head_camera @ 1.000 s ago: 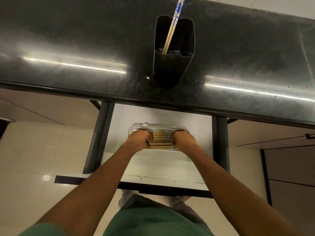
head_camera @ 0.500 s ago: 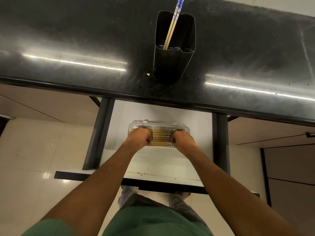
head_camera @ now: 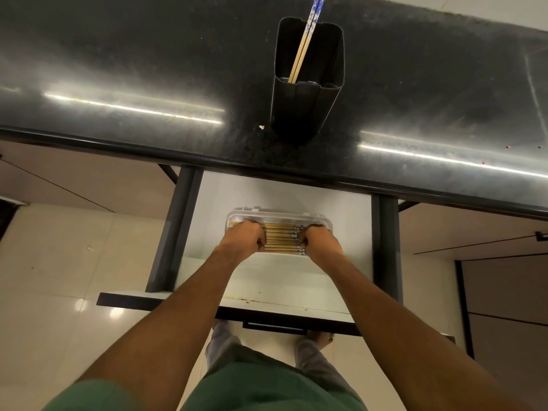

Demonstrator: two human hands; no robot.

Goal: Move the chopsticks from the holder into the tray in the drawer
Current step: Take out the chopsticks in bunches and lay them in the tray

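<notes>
Down in the lower middle of the frame, both hands are in the open drawer point(head_camera: 296, 197), working at the clear plastic tray point(head_camera: 278, 216). The left hand point(head_camera: 243, 238) is balled over the left end of the bundle, its grip curled tight around the chopsticks in the tray point(head_camera: 280, 237). The right hand point(head_camera: 320, 240) mirrors it at the right end, grip likewise clamped down on the same bundle, knuckles toward the camera. Between the two fists a band of pale wooden sticks shows, lying side by side across the tray, left to right, with patterned ends peeking out just beside the right hand. The tray sits on the drawer's white floor, toward the back, close under the counter's edge.

Up top, the dark glossy counter point(head_camera: 148, 69) fills the upper half of the frame, streaked with light reflections. Standing on it at upper centre is the black holder point(head_camera: 307, 108), and there is a pair left inside: two chopsticks in the holder point(head_camera: 301, 57), leaning together toward the upper right, their blue-and-white tops poking out past the rim and off the top edge. Well apart from the tray, those two.

At the bottom of the frame, green clothing and pale floor tiles point(head_camera: 59, 262).
</notes>
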